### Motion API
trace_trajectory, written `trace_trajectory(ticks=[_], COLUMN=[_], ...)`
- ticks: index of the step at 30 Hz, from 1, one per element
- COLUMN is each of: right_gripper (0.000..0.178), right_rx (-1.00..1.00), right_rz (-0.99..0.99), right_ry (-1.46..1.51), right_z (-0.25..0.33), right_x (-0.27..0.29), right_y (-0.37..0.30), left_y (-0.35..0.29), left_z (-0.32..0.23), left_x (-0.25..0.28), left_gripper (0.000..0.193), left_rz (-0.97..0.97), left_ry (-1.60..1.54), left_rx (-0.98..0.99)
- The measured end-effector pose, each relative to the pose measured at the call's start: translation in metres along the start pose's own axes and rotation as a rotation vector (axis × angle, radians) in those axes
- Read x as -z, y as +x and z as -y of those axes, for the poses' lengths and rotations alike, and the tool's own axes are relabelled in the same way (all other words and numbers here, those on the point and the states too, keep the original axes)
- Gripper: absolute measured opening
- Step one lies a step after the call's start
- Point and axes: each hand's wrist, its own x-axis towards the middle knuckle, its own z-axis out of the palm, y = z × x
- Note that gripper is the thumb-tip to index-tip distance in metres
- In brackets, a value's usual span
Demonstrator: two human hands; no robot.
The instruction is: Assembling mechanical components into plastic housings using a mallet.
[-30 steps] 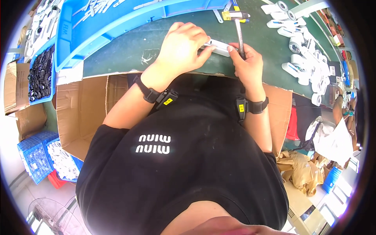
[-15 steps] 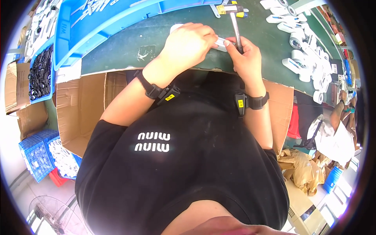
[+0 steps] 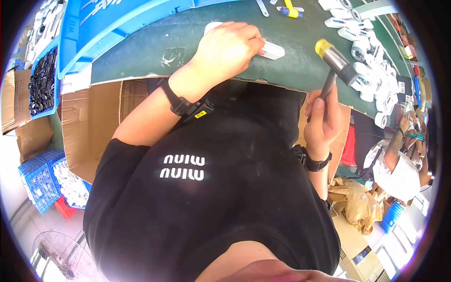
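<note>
My left hand is closed over a long white plastic part lying on the green tabletop. One end of the part sticks out to the right of the fingers, and its other rounded end shows at the upper left; the middle is hidden under the hand. My right hand grips the handle of a mallet with a yellow face at one end of its head and a dark face at the other. The mallet is raised at the table's near edge, apart from the white part.
A blue tray with slim parts stands at the far left. Several white cylindrical parts lie along the right. A yellow-and-blue tool rests at the back. A bin of black pieces is left; another person's arm shows right.
My right hand has let go of the white part's end and moved right and toward me, lifting the mallet. My left hand has stayed on the part.
</note>
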Motion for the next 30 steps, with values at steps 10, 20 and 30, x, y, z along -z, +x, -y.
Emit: trace_trajectory(ticks=[10,20,30], right_gripper=[0.048,0.047,0.044], right_rx=[-0.2,-0.219,-0.235], right_rz=[-0.114,-0.086,0.01], right_ry=[0.164,0.29,0.083], right_z=[0.006,0.003,-0.004], right_x=[-0.012,-0.006,-0.014], right_y=[-0.005,0.003,-0.005], left_y=[0.0,0.009,-0.002], left_z=[0.0,-0.021,-0.013], left_x=[-0.001,0.012,0.032], left_gripper=[0.007,0.021,0.036], left_rz=[-0.005,0.16,0.216], left_ry=[0.016,0.174,-0.067], left_rx=[0.003,0.072,0.055])
